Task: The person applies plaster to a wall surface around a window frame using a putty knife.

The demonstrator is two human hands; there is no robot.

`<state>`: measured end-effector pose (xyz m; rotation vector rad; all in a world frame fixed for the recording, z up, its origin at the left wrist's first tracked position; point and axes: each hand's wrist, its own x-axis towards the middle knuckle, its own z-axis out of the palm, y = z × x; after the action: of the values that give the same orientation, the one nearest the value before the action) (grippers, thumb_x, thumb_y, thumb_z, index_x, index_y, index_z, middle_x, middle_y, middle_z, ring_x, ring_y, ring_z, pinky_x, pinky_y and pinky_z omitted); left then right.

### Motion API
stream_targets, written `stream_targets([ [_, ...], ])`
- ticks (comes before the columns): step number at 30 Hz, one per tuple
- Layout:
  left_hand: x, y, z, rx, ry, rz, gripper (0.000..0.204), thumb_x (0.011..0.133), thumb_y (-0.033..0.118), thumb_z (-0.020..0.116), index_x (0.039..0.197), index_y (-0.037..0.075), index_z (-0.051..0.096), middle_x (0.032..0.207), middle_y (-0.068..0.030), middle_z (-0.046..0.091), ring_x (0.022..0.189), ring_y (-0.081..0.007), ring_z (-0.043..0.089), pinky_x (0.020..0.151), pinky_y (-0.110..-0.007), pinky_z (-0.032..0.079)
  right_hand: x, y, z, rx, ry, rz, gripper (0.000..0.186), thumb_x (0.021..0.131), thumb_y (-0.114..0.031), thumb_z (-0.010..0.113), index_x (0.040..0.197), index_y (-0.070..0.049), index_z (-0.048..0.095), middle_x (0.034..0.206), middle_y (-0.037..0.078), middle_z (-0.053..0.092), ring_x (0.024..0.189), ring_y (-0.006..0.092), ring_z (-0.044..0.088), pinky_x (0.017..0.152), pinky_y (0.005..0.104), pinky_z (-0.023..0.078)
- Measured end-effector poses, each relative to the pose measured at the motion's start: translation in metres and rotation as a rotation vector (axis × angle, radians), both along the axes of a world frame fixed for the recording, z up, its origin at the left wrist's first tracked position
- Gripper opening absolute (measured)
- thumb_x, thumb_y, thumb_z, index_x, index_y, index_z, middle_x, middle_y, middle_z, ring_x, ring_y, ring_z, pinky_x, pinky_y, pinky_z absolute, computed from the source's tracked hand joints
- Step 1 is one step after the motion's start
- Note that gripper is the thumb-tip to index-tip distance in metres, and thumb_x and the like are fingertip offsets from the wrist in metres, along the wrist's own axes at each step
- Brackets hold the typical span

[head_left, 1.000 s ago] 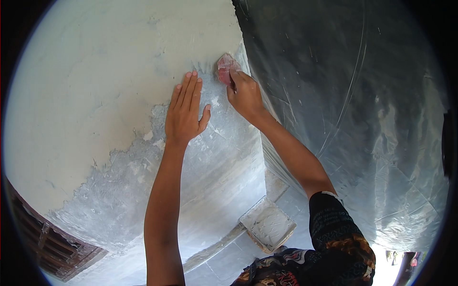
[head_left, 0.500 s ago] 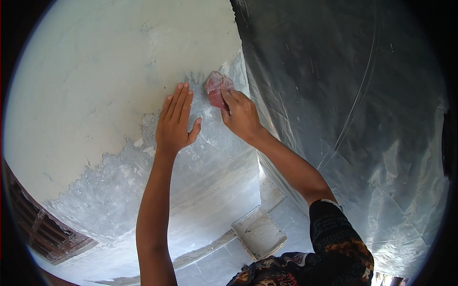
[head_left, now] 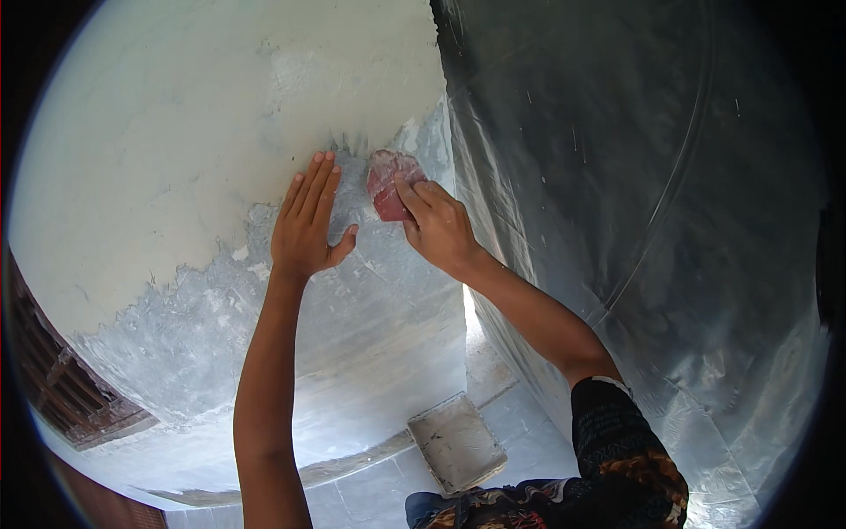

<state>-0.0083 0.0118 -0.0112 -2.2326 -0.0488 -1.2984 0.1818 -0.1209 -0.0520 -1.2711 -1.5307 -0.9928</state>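
My left hand (head_left: 306, 216) lies flat against the wall (head_left: 352, 309), fingers stretched upward and thumb out to the side. To its right, my right hand (head_left: 438, 220) grips a flat reddish scraper (head_left: 390, 183) smeared with pale plaster, its face close to the wall. Smooth cream plaster (head_left: 203, 115) covers the upper wall and ends in a ragged border. Below that border the surface is rough and grey, and both hands are over this grey part near the border.
Dark plastic sheeting (head_left: 599, 176) hangs along the wall's right edge. A shallow square tray (head_left: 456, 441) with plaster residue stands on the tiled floor (head_left: 370, 498) below. At the lower left is a brown wooden lattice (head_left: 70, 388).
My right hand and the scraper have moved slightly down and left along the wall. The left hand appears a little further left, and the whole view has shifted slightly.
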Motion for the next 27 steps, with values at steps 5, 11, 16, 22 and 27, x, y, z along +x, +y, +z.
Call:
stream_targets([
  [5,0.004,-0.002,-0.001,0.003,0.003,0.019,0.071,0.089,0.035,0.055,0.149,0.0,0.039,0.158,-0.0164,0.038,0.148,-0.0307,0.034,0.119,-0.048,0.028,0.026,-0.016,0.088,0.267,0.033,-0.092,0.052,0.072,0.005,0.067,0.124,0.001,0.063,0.09,0.013,0.062,0.091,0.0301,0.064,0.075,0.0409,0.057],
  [11,0.006,-0.002,0.0,-0.007,0.009,0.039,0.071,0.088,0.036,0.055,0.147,-0.001,0.041,0.157,-0.0167,0.039,0.147,-0.0309,0.035,0.119,-0.047,0.028,0.058,0.018,0.089,0.245,-0.029,-0.236,0.054,0.072,0.005,0.068,0.126,0.002,0.062,0.093,0.014,0.063,0.091,0.0323,0.063,0.075,0.0417,0.056],
  [16,0.004,-0.003,0.0,0.003,0.007,0.032,0.072,0.087,0.036,0.057,0.147,-0.001,0.041,0.157,-0.0168,0.04,0.147,-0.0309,0.035,0.119,-0.047,0.028,0.013,-0.01,0.009,-0.027,-0.006,0.012,0.057,0.071,0.003,0.07,0.127,0.001,0.061,0.09,0.012,0.062,0.091,0.03,0.064,0.071,0.0397,0.058],
  [22,0.004,-0.003,0.001,0.019,0.001,0.029,0.073,0.086,0.034,0.058,0.148,-0.001,0.041,0.157,-0.0165,0.039,0.147,-0.0309,0.035,0.119,-0.048,0.029,0.046,-0.009,0.116,0.332,0.052,-0.155,0.049,0.072,0.002,0.069,0.122,0.0,0.065,0.09,0.013,0.064,0.089,0.0315,0.064,0.078,0.04,0.055],
  [27,0.004,-0.003,-0.001,0.019,-0.013,0.03,0.072,0.086,0.034,0.058,0.147,0.0,0.042,0.156,-0.0158,0.041,0.147,-0.0299,0.037,0.118,-0.046,0.03,0.064,0.015,0.127,0.36,-0.03,-0.267,0.047,0.074,0.002,0.067,0.122,0.001,0.065,0.093,0.014,0.066,0.092,0.0331,0.065,0.077,0.0428,0.056],
])
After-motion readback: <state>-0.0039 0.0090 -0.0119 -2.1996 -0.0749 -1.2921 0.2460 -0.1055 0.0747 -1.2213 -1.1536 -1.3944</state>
